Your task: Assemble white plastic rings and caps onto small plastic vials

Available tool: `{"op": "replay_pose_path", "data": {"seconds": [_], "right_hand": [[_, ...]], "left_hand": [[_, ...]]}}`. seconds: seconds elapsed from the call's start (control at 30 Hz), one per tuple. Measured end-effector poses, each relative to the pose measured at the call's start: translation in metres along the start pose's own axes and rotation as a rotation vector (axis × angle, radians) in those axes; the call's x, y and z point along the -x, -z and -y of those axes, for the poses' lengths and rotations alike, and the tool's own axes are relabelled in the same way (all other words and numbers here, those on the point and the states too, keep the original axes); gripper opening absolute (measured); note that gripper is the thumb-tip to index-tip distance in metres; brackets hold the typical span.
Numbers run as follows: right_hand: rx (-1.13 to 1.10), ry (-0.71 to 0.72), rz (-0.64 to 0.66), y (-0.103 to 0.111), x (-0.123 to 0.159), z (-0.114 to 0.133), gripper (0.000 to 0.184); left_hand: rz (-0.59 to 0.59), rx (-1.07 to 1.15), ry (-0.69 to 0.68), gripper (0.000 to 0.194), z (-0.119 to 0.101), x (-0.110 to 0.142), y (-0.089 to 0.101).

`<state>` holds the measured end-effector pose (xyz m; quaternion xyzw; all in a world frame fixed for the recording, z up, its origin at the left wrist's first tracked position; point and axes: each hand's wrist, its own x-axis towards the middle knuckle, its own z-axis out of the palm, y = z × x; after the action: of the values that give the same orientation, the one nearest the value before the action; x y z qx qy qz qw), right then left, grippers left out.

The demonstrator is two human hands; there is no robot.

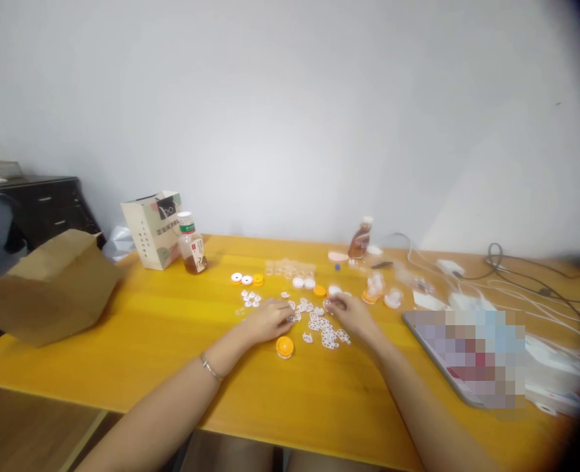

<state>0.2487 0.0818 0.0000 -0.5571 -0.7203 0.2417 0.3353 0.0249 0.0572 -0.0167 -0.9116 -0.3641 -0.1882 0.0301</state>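
Observation:
My left hand (271, 320) rests low at the left edge of a scatter of small white openwork plastic pieces (329, 337). Its fingers are curled together, and anything between the fingertips is too small to name. On the right, my right hand (352, 314) pinches a white openwork piece (326, 305) between thumb and finger. An orange-and-white round cap (284, 346) sits just in front of my left hand. Behind the hands are white discs (303, 283), an orange disc (319, 290) and small white knobbed parts (250, 298).
Clear cups (290, 269) line the back. A juice bottle (192, 242), a paper box (152, 229) and a brown paper bag (58, 282) stand left. Toward the right are a brown bottle (360, 239), clear domed parts (375, 287), a tablet (432, 354) and tangled cables (540, 288).

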Motion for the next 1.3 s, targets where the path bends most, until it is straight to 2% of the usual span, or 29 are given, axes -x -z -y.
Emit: {"op": "replay_pose_path", "data": {"seconds": [0.13,0.33,0.5,0.6,0.7,0.9,1.1,1.3], "right_hand": [[-0.094,0.022,-0.018,-0.005,0.0,0.001,0.016],[-0.189,0.061,0.027,-0.015,0.0,0.0,0.013],[-0.222,0.073,0.02,-0.02,-0.001,-0.002,0.015],[-0.33,0.025,0.017,-0.023,0.001,0.0,0.016],[-0.495,-0.048,0.066,-0.028,0.004,0.004,0.015],[-0.69,-0.099,0.178,-0.038,0.012,0.016,0.02],[-0.848,-0.17,0.271,-0.043,0.017,0.022,0.019],[-0.921,-0.233,0.255,-0.048,0.019,0.024,0.019]], "left_hand": [[0.01,-0.025,-0.001,0.016,0.0,0.0,0.0],[0.009,0.004,-0.011,0.018,0.002,0.0,-0.003],[-0.055,0.032,0.014,0.026,0.001,0.001,-0.002],[-0.123,0.099,0.053,0.031,0.0,0.002,0.001],[-0.184,0.208,0.085,0.033,-0.001,0.003,0.004],[-0.322,0.398,0.044,0.031,-0.006,0.002,0.009],[-0.365,0.412,-0.012,0.027,-0.012,0.001,0.009],[-0.39,0.334,0.007,0.025,-0.013,0.0,0.006]]}}
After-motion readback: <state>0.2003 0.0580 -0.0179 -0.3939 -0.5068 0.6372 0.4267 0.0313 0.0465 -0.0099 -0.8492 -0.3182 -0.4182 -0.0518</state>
